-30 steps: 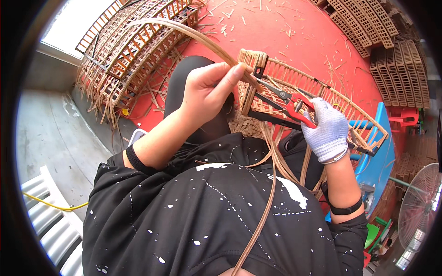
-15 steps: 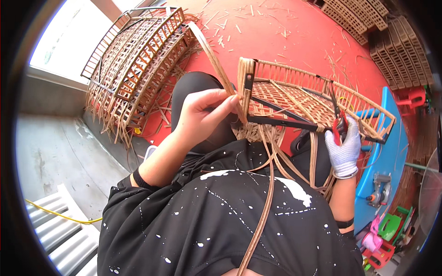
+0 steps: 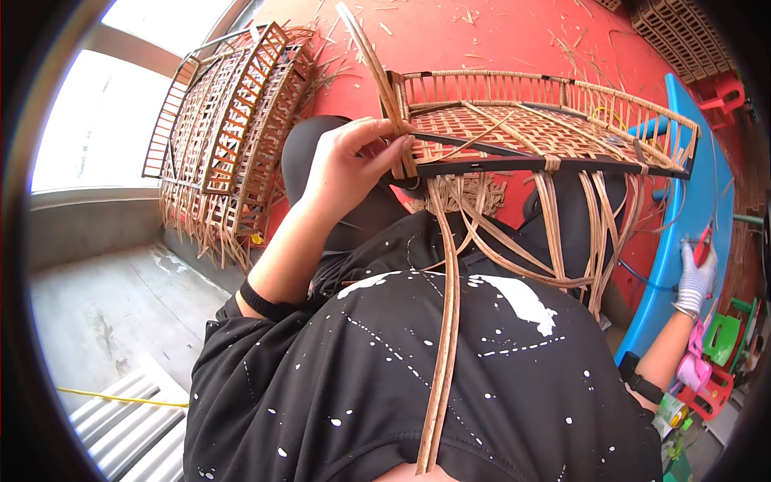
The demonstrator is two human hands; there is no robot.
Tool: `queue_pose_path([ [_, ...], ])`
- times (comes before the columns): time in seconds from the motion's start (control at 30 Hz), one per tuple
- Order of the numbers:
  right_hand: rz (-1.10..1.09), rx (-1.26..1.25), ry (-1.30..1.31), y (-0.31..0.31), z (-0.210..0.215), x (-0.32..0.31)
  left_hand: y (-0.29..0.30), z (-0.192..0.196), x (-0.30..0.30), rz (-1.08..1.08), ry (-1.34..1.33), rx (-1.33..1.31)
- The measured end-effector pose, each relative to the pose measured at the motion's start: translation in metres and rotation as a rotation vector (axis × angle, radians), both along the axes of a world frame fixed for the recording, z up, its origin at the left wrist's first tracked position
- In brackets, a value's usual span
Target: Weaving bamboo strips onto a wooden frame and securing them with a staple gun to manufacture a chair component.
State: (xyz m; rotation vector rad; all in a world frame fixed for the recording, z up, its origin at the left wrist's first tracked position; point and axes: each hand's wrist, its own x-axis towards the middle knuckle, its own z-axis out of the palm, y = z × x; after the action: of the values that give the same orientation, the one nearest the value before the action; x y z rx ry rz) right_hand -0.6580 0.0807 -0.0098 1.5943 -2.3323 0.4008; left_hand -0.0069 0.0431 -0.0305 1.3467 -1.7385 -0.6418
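A woven rattan-look basket panel (image 3: pixel 498 124) on a dark metal frame lies across my lap, its wrapped rim curving away at the far side. At its left corner my bare left hand (image 3: pixel 353 157) is closed, pinching a flat brown weaving strip (image 3: pixel 369 60) that stands up past the frame. My right hand (image 3: pixel 697 277), in a pale striped glove, is at far right over the blue table, closed around red-handled pliers (image 3: pixel 704 247); their jaws are hard to make out. Loose strips (image 3: pixel 554 229) hang from the front bar, and one long strip (image 3: pixel 446 345) runs down over my shirt.
More woven basket frames (image 3: pixel 225 120) are stacked at the left by a window. The blue table (image 3: pixel 654 297) stands at right, with green and red stools (image 3: pixel 723 337) beyond it. Strip offcuts litter the red floor (image 3: pixel 514 36). Brown woven pieces (image 3: pixel 683 36) are piled at back right.
My right hand has left the panel with the red-handled pliers and moved right, over the blue table. My left hand still pinches the strip. The panel now sits flatter and higher in view.
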Motion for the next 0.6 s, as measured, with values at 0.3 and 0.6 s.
queue_pose_path([
  [0.3,-0.552,0.008,-0.355,0.118,-0.06,-0.157,-0.015,-0.008,-0.003,0.051,-0.338,-0.428],
  [0.6,-0.687,0.067,-0.152,0.11,-0.07,-0.12,-0.032,-0.026,0.009,-0.031,-0.232,-0.459],
])
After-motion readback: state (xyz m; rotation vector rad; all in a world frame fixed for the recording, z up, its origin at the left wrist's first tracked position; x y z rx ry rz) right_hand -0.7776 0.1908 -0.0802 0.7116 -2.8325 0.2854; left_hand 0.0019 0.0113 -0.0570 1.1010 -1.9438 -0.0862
